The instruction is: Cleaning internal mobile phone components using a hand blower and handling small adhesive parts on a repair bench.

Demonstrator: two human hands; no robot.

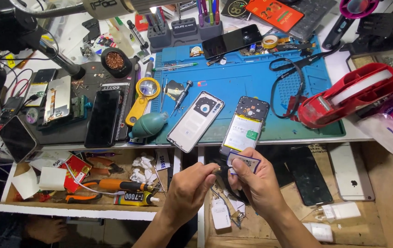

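While both my hands are meeting over the open drawers, I am pinching a small part between them.

My right hand (256,181) is gripping a small pale rectangular sticker-like piece with a dark printed square (244,161) in closed fingers, and my left hand (191,186) is closing its fingers on a thin dark tool (219,170) whose tip is touching that piece. Both are hovering just below the worktop (357,134) edge, where an opened phone with a yellow-white battery (244,125) is lying on the blue silicone repair mat (233,82), beside a silver phone back cover (195,121).
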